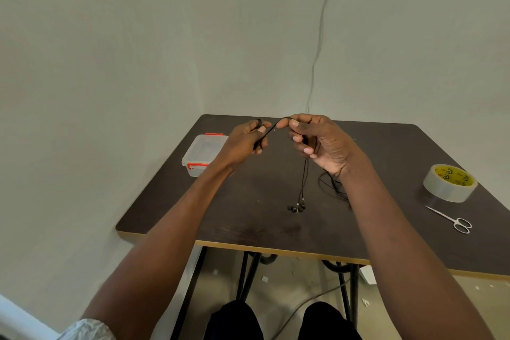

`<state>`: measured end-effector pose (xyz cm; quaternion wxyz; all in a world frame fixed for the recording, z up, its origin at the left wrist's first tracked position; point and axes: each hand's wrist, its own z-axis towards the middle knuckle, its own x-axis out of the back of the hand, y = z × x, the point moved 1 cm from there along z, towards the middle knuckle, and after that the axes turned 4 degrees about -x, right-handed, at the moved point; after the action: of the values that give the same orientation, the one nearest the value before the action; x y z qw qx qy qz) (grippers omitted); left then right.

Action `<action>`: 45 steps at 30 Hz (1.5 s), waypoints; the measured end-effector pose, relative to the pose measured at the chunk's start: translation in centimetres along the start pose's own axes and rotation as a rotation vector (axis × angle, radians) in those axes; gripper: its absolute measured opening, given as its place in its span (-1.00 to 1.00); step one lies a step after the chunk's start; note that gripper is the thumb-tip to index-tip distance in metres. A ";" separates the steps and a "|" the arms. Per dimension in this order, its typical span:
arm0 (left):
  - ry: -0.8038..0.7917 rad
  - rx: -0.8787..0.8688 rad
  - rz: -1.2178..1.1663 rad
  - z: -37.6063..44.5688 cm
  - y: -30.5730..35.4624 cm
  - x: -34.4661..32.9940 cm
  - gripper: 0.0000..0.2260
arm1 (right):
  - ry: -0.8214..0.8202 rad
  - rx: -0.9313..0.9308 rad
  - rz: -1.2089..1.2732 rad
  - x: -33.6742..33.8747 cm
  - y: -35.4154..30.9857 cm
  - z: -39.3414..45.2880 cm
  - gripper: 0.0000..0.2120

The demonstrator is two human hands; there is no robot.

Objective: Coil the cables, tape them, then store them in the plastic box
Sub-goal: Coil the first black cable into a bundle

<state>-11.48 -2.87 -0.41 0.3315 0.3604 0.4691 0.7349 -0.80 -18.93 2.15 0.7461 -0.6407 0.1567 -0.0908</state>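
Both hands, left (244,139) and right (320,141), pinch a thin black earphone cable (271,130) above the dark matte table (248,218); its rounded earbuds (296,207) hang down to the tabletop. Left of them stands a clear plastic box (202,153) with red clips.

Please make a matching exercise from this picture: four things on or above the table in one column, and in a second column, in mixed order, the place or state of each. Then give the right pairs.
Things:
1. plastic box
2. tape roll
3. scissors
4. earphone cable

Places or states:
A. held between both hands, earbuds hanging down to the table
B. lying flat near the right front edge of the table
C. at the left edge of the table, lid on, red clasps
D. on the right side of the table, just behind the scissors

Right pairs: 1-C, 2-D, 3-B, 4-A
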 end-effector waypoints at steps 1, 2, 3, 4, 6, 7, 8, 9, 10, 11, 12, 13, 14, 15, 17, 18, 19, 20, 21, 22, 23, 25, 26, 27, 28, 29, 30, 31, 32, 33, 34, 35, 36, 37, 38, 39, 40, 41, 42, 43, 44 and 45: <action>0.002 0.000 -0.007 0.0 0.0 0.0 -0.76 | 0.003 0.001 -0.003 0.0 -0.1 0.0 -0.78; 0.002 -0.001 -0.012 0.1 0.0 0.0 -0.77 | 0.006 0.003 -0.002 0.1 -0.1 0.1 -0.78; 0.002 -0.003 -0.015 0.1 -0.1 0.0 -0.77 | 0.006 0.004 0.003 0.2 -0.1 0.1 -0.78; 0.001 -0.004 -0.016 0.1 -0.1 0.0 -0.77 | 0.006 0.006 0.009 0.2 -0.1 0.1 -0.78; -0.002 -0.008 -0.017 0.1 -0.2 0.0 -0.78 | 0.007 0.014 0.014 0.3 -0.1 0.3 -0.78; -0.003 -0.009 -0.024 0.1 -0.2 -0.1 -0.79 | 0.010 0.018 0.012 0.4 -0.1 0.3 -0.78; -0.002 -0.009 -0.033 0.1 -0.2 -0.1 -0.79 | 0.010 0.022 0.010 0.4 -0.1 0.4 -0.77; -0.002 -0.008 -0.040 0.1 -0.2 -0.1 -0.80 | 0.011 0.028 0.010 0.4 -0.1 0.5 -0.77; -0.002 -0.008 -0.041 0.1 -0.1 -0.1 -0.80 | 0.013 0.034 0.011 0.5 -0.2 0.5 -0.76; -0.003 -0.009 -0.040 0.1 -0.1 -0.1 -0.80 | 0.018 0.039 0.007 0.5 -0.3 0.6 -0.76; -0.007 -0.009 -0.037 0.1 -0.1 -0.1 -0.79 | 0.026 0.042 -0.002 0.6 -0.4 0.7 -0.77; -0.010 -0.008 -0.034 0.1 0.0 -0.1 -0.79 | 0.038 0.043 -0.017 0.6 -0.6 0.8 -0.78; -0.012 -0.008 -0.028 0.0 0.0 -0.1 -0.78 | 0.048 0.043 -0.034 0.7 -0.7 0.8 -0.79; -0.014 -0.009 -0.021 0.0 0.1 -0.1 -0.76 | 0.056 0.044 -0.052 0.7 -0.9 0.9 -0.80; -0.018 -0.008 -0.010 -0.1 0.1 -0.2 -0.74 | 0.071 0.046 -0.083 0.8 -1.1 1.0 -0.81; -0.019 -0.003 -0.008 -0.2 0.1 -0.1 -0.73 | 0.086 0.045 -0.093 0.8 -1.1 1.2 -0.82; -0.021 0.000 -0.010 -0.2 0.2 -0.2 -0.72 | 0.108 0.045 -0.099 0.9 -1.2 1.3 -0.83; -0.024 0.000 -0.011 -0.3 0.2 -0.2 -0.71 | 0.132 0.047 -0.103 1.0 -1.1 1.5 -0.84; -0.032 0.001 -0.012 -0.3 0.3 -0.2 -0.70 | 0.157 0.049 -0.105 1.1 -1.1 1.7 -0.84; -0.040 0.002 -0.008 -0.4 0.3 -0.2 -0.69 | 0.178 0.050 -0.106 1.1 -1.0 1.8 -0.84; -0.047 0.001 -0.001 -0.4 0.4 -0.2 -0.68 | 0.200 0.053 -0.111 1.2 -0.9 2.0 -0.84; -0.053 -0.001 0.007 -0.4 0.5 -0.2 -0.66 | 0.241 0.061 -0.141 1.3 -0.8 2.3 -0.85; -0.053 0.000 0.006 -0.4 0.5 -0.2 -0.65 | 0.263 0.063 -0.159 1.3 -0.7 2.4 -0.85; -0.052 -0.001 0.002 -0.3 0.5 -0.2 -0.65 | 0.282 0.066 -0.177 1.3 -0.7 2.5 -0.84; -0.053 -0.002 -0.005 -0.3 0.6 -0.3 -0.65 | 0.301 0.070 -0.194 1.3 -0.7 2.6 -0.84; -0.056 -0.002 -0.016 -0.3 0.7 -0.4 -0.65 | 0.320 0.073 -0.213 1.3 -0.7 2.7 -0.84; -0.065 -0.003 -0.026 -0.3 0.8 -0.4 -0.66 | 0.337 0.078 -0.233 1.2 -0.6 2.8 -0.83; -0.078 -0.002 -0.031 -0.4 0.9 -0.5 -0.67 | 0.356 0.083 -0.252 1.1 -0.5 2.9 -0.83; -0.096 0.002 -0.035 -0.4 0.9 -0.5 -0.68 | 0.372 0.092 -0.271 1.1 -0.4 3.0 -0.83; -0.115 0.011 -0.042 -0.3 0.9 -0.5 -0.70 | 0.387 0.100 -0.289 1.1 -0.3 3.1 -0.82; -0.136 0.021 -0.060 -0.3 0.9 -0.5 -0.70 | 0.399 0.104 -0.302 1.1 -0.2 3.2 -0.81; -0.155 0.029 -0.087 -0.3 0.8 -0.6 -0.70 | 0.408 0.104 -0.309 1.1 -0.1 3.3 -0.81; -0.174 0.036 -0.122 -0.3 0.8 -0.6 -0.69 | 0.416 0.102 -0.309 1.2 0.0 3.3 -0.81; -0.192 0.042 -0.160 -0.2 0.9 -0.6 -0.68 | 0.424 0.095 -0.305 1.2 0.2 3.4 -0.81; -0.213 0.046 -0.202 -0.3 1.0 -0.6 -0.67 | 0.431 0.081 -0.301 1.2 0.4 3.4 -0.82; -0.231 0.047 -0.248 -0.3 1.1 -0.6 -0.67 | 0.435 0.067 -0.302 1.3 0.6 3.4 -0.84; -0.249 0.044 -0.303 -0.3 1.3 -0.6 -0.68 | 0.435 0.052 -0.303 1.3 0.9 3.4 -0.85; -0.261 0.038 -0.368 -0.3 1.4 -0.7 -0.69 | 0.429 0.040 -0.305 1.3 1.1 3.4 -0.86; -0.269 0.028 -0.441 -0.2 1.5 -0.6 -0.72 | 0.419 0.033 -0.311 1.3 1.3 3.3 -0.85; -0.270 0.014 -0.518 -0.2 1.7 -0.6 -0.75 | 0.407 0.026 -0.318 1.2 1.6 3.3 -0.83; -0.262 -0.001 -0.596 -0.1 1.8 -0.6 -0.78 | 0.394 0.018 -0.324 1.1 1.8 3.2 -0.81; -0.246 -0.012 -0.667 0.0 2.0 -0.7 -0.81 | 0.377 0.007 -0.327 1.0 2.1 3.1 -0.78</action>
<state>-11.46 -4.11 1.25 0.6094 0.2714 0.5131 0.5401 1.04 -16.03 0.34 0.6814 -0.6265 0.1871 -0.3290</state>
